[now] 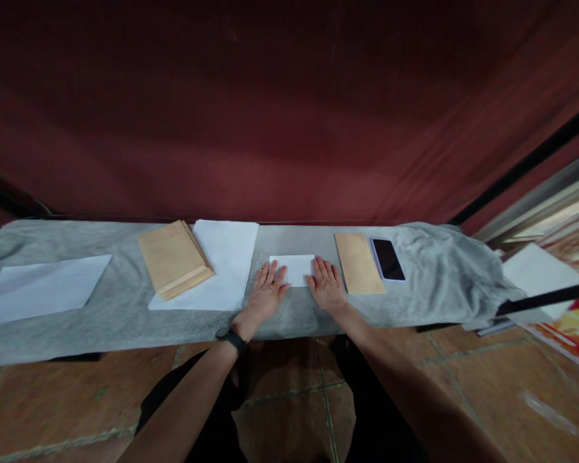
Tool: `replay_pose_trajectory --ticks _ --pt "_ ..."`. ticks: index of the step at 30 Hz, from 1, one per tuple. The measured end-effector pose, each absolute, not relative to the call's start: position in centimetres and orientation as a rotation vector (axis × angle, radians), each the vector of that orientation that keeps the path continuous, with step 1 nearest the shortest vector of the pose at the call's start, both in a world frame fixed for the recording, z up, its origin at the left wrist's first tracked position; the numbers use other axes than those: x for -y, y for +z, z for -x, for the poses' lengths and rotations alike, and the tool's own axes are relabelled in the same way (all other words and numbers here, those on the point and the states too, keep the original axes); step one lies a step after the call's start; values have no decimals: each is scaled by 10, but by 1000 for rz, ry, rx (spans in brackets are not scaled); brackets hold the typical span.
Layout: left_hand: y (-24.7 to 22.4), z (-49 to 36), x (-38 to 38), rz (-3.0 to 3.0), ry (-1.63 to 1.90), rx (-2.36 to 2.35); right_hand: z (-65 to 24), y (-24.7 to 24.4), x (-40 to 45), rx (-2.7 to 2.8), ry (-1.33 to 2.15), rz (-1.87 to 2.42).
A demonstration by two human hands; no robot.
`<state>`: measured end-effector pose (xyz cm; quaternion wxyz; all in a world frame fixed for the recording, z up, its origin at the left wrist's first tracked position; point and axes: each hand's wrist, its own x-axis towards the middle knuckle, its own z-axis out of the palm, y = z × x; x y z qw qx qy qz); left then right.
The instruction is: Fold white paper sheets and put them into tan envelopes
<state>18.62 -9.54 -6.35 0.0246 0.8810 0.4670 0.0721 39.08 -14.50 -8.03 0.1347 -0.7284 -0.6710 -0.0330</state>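
A small white sheet of paper (294,269), perhaps folded, lies flat on the grey cloth in front of me. My left hand (266,292) rests palm down at its left end, fingers stretched out. At the right end my right hand (327,286) lies flat too, its fingers pointing away from me. Neither hand grasps anything. Just right of my right hand lies a brown envelope (359,263). To the left, a stack of brown envelopes (174,257) sits partly on top of large white paper sheets (229,257).
A phone (388,260) lies beyond the single envelope. More white paper (43,286) is at the far left of the cloth-covered bench (125,325). A dark red wall (289,128) rises behind it. Black bars (550,297) cross the right side.
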Motion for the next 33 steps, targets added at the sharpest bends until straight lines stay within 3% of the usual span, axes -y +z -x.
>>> replay_pose_trajectory --ticks 18,33 --pt "-63 -238 96 -2661 220 -1587 -382 -76 142 1856 3 2179" --pt "-68 -232 77 -2632 274 -1601 -373 -74 126 2057 -18 2055"
